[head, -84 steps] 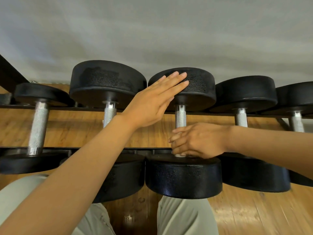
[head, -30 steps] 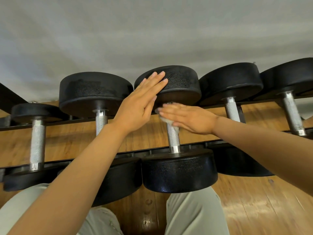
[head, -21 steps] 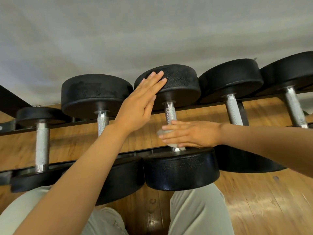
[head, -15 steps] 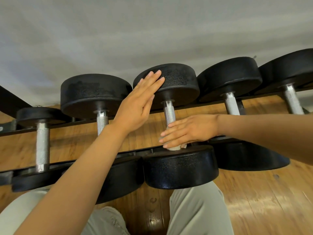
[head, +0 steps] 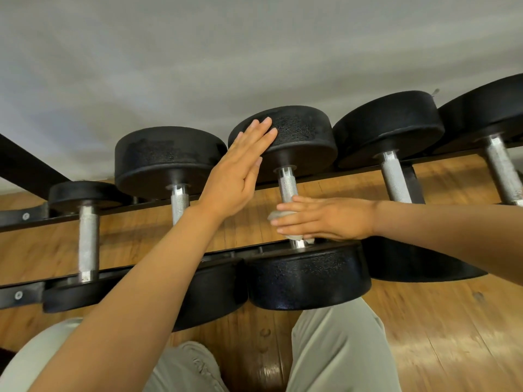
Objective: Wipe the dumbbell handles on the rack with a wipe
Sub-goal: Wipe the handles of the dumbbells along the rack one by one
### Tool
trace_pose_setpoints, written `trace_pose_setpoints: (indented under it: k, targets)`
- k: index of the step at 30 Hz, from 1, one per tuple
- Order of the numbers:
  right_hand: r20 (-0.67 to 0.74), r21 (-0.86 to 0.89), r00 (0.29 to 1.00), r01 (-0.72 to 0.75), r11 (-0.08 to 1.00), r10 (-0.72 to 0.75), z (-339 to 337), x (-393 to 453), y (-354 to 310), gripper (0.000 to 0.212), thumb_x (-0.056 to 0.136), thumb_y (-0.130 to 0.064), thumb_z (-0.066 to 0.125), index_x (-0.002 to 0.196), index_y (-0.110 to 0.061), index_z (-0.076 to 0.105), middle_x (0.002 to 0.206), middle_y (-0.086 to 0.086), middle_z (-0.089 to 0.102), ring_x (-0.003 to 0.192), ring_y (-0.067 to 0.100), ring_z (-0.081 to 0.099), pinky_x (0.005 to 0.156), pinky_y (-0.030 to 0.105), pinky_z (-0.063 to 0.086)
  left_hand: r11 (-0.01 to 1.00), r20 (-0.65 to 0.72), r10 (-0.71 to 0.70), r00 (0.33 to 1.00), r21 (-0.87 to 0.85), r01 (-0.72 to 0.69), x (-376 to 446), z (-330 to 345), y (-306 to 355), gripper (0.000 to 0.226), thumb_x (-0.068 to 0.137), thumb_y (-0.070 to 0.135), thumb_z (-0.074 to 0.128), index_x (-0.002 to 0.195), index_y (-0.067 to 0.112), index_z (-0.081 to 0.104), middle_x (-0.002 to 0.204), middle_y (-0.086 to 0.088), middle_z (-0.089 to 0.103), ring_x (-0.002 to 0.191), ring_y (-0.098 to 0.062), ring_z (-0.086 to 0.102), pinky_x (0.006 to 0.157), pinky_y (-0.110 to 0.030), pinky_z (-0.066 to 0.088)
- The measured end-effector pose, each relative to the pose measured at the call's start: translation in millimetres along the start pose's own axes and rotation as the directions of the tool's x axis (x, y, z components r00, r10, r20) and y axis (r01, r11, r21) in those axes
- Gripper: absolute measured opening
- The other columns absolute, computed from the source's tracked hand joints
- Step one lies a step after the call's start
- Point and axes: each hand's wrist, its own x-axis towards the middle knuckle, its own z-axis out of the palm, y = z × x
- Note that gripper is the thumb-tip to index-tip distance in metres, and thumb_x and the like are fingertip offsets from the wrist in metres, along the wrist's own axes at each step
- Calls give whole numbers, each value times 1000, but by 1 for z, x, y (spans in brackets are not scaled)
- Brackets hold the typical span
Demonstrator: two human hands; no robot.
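The right hand (head: 325,219) wrapped a mostly hidden wipe (head: 278,215) around the middle dumbbell's handle (head: 287,185), low near the near head. The left hand (head: 237,176) lay flat-fingered against its far head (head: 300,131). 4 neighbouring dumbbells flanked it on the rack (head: 353,172).

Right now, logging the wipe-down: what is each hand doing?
Left hand: open, straight fingers resting on the dumbbell's far head.
Right hand: holds the wipe against the handle.
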Motion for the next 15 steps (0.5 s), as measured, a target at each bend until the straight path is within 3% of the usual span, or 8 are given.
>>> trace_pose_setpoints:
  k: [4,7,11,15]
  targets:
    - [19,-38,1000,-12,999,12,-12,1,-1,50,99,-21,35,149,-16,37,159,0,26,149,12,9,122,26,-3,1000,41,0,999,31,-2,1,-4,1,50,105,4,36,153,11,30,162,-1,20,151,-7,7,123,-27,7]
    - [-127,17,981,-148,989,149,-9,1,-7,50,98,-18,42,148,-15,40,158,1,29,149,13,15,122,27,6,992,86,32,996,117,-42,2,-9,-1,51,105,8,36,155,11,26,163,-2,18,152,-13,10,124,-28,9]
    - [-267,144,917,-265,953,295,2,2,-14,48,96,-7,53,144,-9,45,155,6,34,147,14,19,121,24,13,909,170,183,968,346,-233,6,-16,-14,52,105,17,36,155,6,25,163,-12,21,151,-23,16,124,-34,14]
    - [-367,204,842,-343,917,396,6,6,-20,43,97,-12,52,140,-8,50,151,7,41,143,13,30,119,25,22,832,228,326,917,391,-393,19,-21,-24,51,106,22,35,153,2,27,160,-16,26,150,-27,20,124,-38,16]
